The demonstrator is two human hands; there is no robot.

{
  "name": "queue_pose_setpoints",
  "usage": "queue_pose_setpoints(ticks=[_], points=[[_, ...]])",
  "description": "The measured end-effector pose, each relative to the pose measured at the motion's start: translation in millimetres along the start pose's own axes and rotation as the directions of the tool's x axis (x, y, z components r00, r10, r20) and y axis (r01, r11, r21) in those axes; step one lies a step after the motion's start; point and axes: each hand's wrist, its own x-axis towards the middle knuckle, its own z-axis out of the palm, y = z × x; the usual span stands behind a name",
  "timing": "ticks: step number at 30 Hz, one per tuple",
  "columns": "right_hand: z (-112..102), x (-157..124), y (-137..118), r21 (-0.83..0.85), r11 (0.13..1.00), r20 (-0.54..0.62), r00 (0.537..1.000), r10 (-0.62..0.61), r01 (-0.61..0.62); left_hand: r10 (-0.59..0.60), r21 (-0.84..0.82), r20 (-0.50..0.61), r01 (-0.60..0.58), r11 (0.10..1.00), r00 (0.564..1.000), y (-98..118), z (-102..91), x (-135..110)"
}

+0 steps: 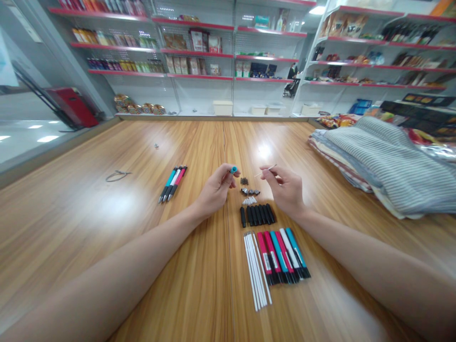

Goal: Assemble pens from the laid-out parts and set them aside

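Note:
My left hand (218,187) is closed around a teal pen barrel (233,169), its open end facing up toward me. In a pinch, my right hand (285,187) holds a thin white pen refill (266,170), apart from the barrel. Between and below the hands lie small springs (244,181), silver pen tips (250,192), small white plastic parts (249,201) and black grip sleeves (261,215). Nearer to me are a row of white refills (255,270) and several pink, teal and white pen barrels (283,256) with black ends. Whole pens (173,184) lie left of my left hand.
A wooden table (89,256) carries everything. A thin grey loop (118,176) and a small silver bit (156,146) lie on its left side. Folded striped cloths (388,161) are piled at the right. Stocked shelves (197,52) stand behind the table's raised edge.

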Motion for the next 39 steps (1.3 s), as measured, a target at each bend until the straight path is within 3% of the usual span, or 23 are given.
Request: queue_pose_setpoints(ticks=[5,9,16,21,28,35,39], points=[[-0.6,1.6,2.0,-0.024,1.000,-0.094,0.995,0.018,-0.021,-0.003,-0.051,-0.012,0.002,0.999,1.000,-1.9,0.8,0.7],[-0.2,-0.6,0.2,-0.009,1.000,-0.073,0.997,0.006,-0.007,0.010,0.051,-0.001,-0.010,0.999,1.000,-4.1,0.8,1.0],[-2.4,-7.7,-15.2,-0.067,0.964,0.049,0.966,-0.255,0.258,-0.016,0.172,0.038,0.009,0.985,0.999,-4.8,-1.5,0.4],[-4.2,-8.2,-21.8,-0.031,0.933,0.095,0.930,-0.354,0.358,0.003,0.223,0.012,-0.006,0.975,1.000,-6.6,-0.8,0.6],[-3.4,-7.5,-14.8,-0.045,0.940,0.077,0.940,-0.333,0.337,-0.026,0.258,-0.028,0.033,0.966,0.999,-10.1,-1.3,1.7],[-0.3,-9.6,-10.8,0.028,0.949,0.138,0.939,-0.316,0.316,0.029,0.285,0.102,-0.057,0.957,0.994,-4.7,0.2,1.3],[0.2,-9.7,-11.2,0.074,0.967,0.133,0.958,-0.253,0.245,0.034,0.298,0.097,-0.061,0.952,0.995,-3.9,0.6,1.5]])
